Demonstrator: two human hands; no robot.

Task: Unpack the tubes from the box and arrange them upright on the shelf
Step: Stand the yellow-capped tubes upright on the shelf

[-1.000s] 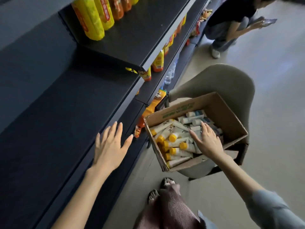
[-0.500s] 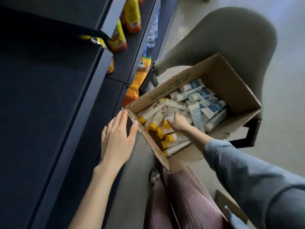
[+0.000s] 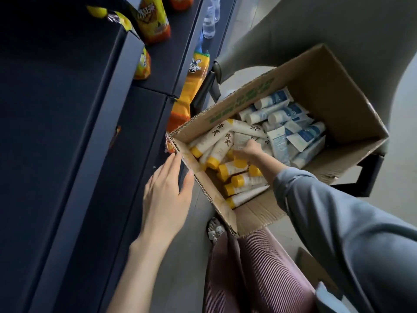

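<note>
Tubes (image 3: 243, 180) crowd the box (image 3: 338, 93); right hand (image 3: 248, 150) has curled its fingers round one to lift, while left hand (image 3: 167, 195), fingers straight, now touches the rim.

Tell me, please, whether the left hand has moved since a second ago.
Yes. The left hand has moved from the shelf edge toward the cardboard box, fingertips now at its left wall.

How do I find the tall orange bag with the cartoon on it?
Find the cardboard box of tubes. Just beyond its far left corner, beside the dark shelf, is the bag. Unlike the other snack bags on the shelves, it bears a white cartoon figure and a blue top.
</note>
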